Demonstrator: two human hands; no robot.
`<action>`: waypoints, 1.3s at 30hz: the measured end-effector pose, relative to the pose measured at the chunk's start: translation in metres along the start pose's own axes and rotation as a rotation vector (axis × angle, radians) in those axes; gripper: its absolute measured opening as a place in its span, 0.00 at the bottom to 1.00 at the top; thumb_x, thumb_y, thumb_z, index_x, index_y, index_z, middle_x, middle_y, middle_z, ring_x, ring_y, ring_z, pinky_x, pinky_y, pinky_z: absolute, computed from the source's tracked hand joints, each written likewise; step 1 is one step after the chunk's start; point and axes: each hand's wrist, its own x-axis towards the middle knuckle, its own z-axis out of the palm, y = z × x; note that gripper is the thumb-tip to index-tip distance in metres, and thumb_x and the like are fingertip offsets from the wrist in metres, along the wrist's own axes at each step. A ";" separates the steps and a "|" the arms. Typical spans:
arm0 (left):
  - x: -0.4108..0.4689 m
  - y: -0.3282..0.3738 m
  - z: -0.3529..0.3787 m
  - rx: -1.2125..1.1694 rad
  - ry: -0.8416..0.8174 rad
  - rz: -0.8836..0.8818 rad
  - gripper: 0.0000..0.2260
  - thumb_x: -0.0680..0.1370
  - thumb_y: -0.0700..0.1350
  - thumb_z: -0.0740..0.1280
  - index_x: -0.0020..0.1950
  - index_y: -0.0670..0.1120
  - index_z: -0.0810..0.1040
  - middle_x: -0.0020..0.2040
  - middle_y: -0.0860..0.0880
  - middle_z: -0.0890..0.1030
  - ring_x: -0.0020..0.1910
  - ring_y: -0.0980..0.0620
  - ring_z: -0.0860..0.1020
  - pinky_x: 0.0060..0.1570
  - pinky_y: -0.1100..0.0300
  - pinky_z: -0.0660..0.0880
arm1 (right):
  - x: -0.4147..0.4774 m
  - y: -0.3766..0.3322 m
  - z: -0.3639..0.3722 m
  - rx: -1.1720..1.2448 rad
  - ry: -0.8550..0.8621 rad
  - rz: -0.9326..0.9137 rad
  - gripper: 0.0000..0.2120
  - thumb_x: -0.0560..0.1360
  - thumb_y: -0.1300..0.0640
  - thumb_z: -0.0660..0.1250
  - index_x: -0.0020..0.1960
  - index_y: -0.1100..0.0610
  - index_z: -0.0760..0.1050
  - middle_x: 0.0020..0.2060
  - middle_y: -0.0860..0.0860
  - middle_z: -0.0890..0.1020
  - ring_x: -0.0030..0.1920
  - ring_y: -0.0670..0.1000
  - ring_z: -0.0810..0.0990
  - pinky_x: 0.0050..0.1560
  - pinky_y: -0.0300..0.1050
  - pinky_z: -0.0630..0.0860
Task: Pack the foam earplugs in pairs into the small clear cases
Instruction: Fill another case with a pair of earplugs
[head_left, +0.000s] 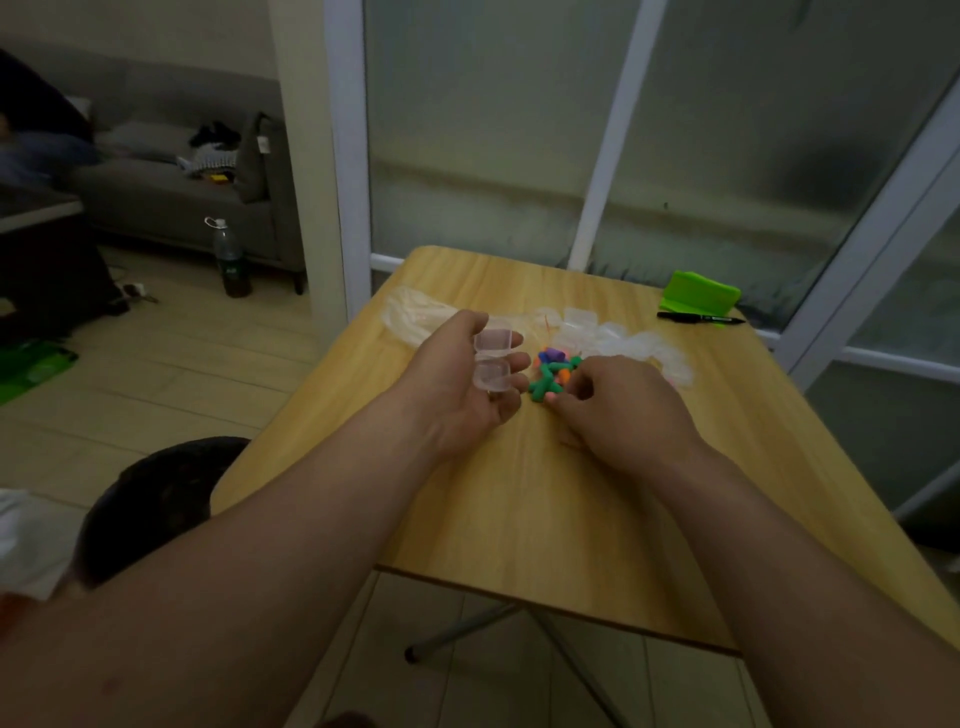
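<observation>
Left hand (467, 387) grips open case (491, 364) just left of earplug pile (553, 370). Right hand (621, 410) fingers (563, 404) curl at pile's near edge, pinch unclear. Picking step; next move likely needs pair lifted into case.

Light wooden bench (519, 519) w/ black marker (698, 318) just beside a green object (698, 293), far right corner. Grey sofa (171, 208) & dark bottle (231, 260) on floor (182, 364), left.

Dim, soft indoor light; edges bend, far corners blurred.
</observation>
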 end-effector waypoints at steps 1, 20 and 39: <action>-0.001 0.000 0.000 -0.004 -0.004 0.001 0.17 0.85 0.53 0.58 0.63 0.42 0.78 0.43 0.43 0.79 0.36 0.50 0.75 0.32 0.60 0.73 | 0.000 0.002 -0.002 0.040 0.024 0.013 0.11 0.79 0.44 0.71 0.42 0.49 0.79 0.38 0.45 0.83 0.40 0.46 0.80 0.38 0.47 0.74; -0.001 -0.017 0.013 -0.001 -0.199 -0.036 0.22 0.87 0.53 0.57 0.76 0.42 0.72 0.57 0.41 0.80 0.37 0.50 0.83 0.46 0.54 0.81 | -0.014 -0.017 -0.018 0.243 0.029 -0.259 0.04 0.78 0.46 0.74 0.50 0.45 0.84 0.48 0.43 0.72 0.45 0.44 0.78 0.44 0.48 0.82; 0.005 0.003 -0.001 -0.046 -0.104 0.022 0.17 0.85 0.54 0.57 0.63 0.45 0.77 0.40 0.46 0.74 0.36 0.51 0.72 0.38 0.58 0.71 | -0.010 0.007 0.008 0.095 0.008 -0.026 0.02 0.77 0.52 0.71 0.49 0.47 0.83 0.44 0.44 0.83 0.47 0.48 0.81 0.44 0.48 0.78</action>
